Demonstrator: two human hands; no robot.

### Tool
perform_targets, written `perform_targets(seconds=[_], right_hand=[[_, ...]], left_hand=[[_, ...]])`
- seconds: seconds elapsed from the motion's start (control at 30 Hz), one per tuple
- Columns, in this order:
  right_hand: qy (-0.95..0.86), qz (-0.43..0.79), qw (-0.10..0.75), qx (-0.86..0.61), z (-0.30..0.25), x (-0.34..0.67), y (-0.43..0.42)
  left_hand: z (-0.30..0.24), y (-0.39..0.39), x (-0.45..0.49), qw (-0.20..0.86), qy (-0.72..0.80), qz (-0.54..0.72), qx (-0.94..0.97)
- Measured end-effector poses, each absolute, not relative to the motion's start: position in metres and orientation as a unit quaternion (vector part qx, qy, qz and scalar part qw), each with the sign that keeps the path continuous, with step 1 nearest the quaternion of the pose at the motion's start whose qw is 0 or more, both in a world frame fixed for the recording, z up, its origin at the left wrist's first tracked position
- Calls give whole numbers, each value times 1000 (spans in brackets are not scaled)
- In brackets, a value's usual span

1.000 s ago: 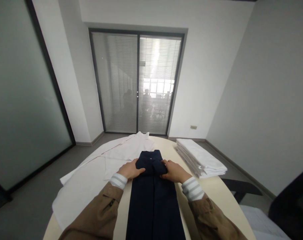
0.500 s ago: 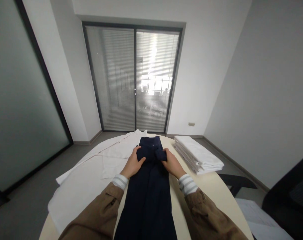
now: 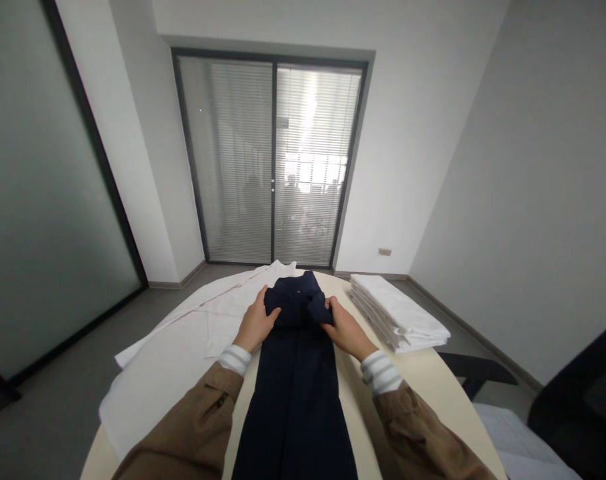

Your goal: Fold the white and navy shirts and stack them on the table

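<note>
Dark navy trousers [image 3: 295, 393] lie lengthwise down the middle of the table, running out of view at the bottom. Their far end is bunched and folded over, with a small button showing on it. My left hand [image 3: 257, 321] grips the left side of this bunched part, thumb on top and fingers partly hidden. On the opposite side, my right hand [image 3: 346, 325] pinches a folded corner of the same cloth. A white shirt-like garment [image 3: 163, 370] is spread flat to the left, passing beneath my left forearm.
A stack of folded white cloth [image 3: 397, 310] sits on the right of the round cream table [image 3: 433, 387]. Beyond the table's right edge is a black chair [image 3: 583, 400], with white sheets [image 3: 517, 440] beside it. Glass doors with blinds [image 3: 267, 160] stand behind.
Both hands keep hold of the trousers. My left hand has shifted slightly left, and the bunched far end has spread wider and changed shape. The view has tilted a little.
</note>
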State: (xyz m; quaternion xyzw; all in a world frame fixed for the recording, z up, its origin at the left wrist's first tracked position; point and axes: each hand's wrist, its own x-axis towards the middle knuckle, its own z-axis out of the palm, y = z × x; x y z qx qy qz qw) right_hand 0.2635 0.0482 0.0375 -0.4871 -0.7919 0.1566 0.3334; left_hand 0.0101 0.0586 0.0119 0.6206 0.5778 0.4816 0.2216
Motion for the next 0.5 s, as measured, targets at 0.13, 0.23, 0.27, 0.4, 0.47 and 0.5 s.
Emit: perform_targets(seconds=[0.13,0.23,0.27,0.4,0.47,0.5], right_hand=[[-785,191,336,-484,45,262,45],[-775,297,289,-477,49,267,42],[-770,343,263,-470,51,269,40],[-748,464,172,-443,58,284,32],[-742,482,132,-447,61,290,28],[-735,491,113,-453,63,292,26]], left_hand=[[34,45,7,132,582,418,685],[46,32,9,68,611,371,696],[48,29,10,56,619,369,691],[48,20,12,105,582,444,673],[44,15,11,198,536,484,663],[40,12,11,255,515,492,654]])
